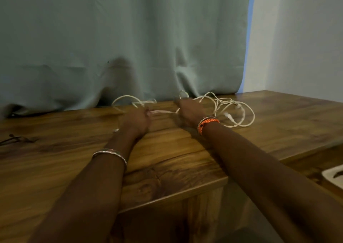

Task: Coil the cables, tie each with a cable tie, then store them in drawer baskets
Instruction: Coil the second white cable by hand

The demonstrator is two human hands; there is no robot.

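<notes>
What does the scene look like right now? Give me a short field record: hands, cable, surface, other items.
left hand: grips a stretch of the white cable
right hand: on the same cable; grip blurred, cannot tell
white cable: uncoiled, loose loops at both hands, mostly to the right; no tie visible
wooden table: cable lies near its far edge, by the curtain
dark thin items: far left on the table, too blurred to identify
white object: lower right edge, partly out of frame
</notes>
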